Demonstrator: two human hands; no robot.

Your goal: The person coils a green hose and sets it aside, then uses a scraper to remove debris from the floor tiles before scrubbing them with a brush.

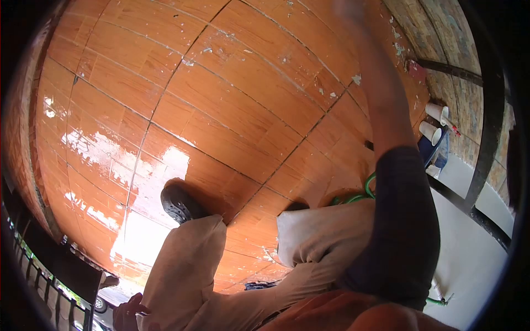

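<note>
My right arm reaches far forward over the orange tiled floor [221,110]. At its end, my right hand [349,10] is blurred and partly cut off by the top edge, so its fingers and anything in them cannot be made out. Low on the left, my left hand [130,312] hangs in shadow beside my left knee. Its fingers look loosely apart, with nothing visible in them. White flakes and scraps [356,80] lie scattered across the tiles. My dark shoe [182,203] stands on the wet, shining part of the floor.
Two white cups [430,132] lie tipped by the right wall, near a blue container [436,151]. A green hose [369,187] curls beside my right leg. A dark metal frame [488,138] rises on the right. Black railings [49,287] run along the lower left.
</note>
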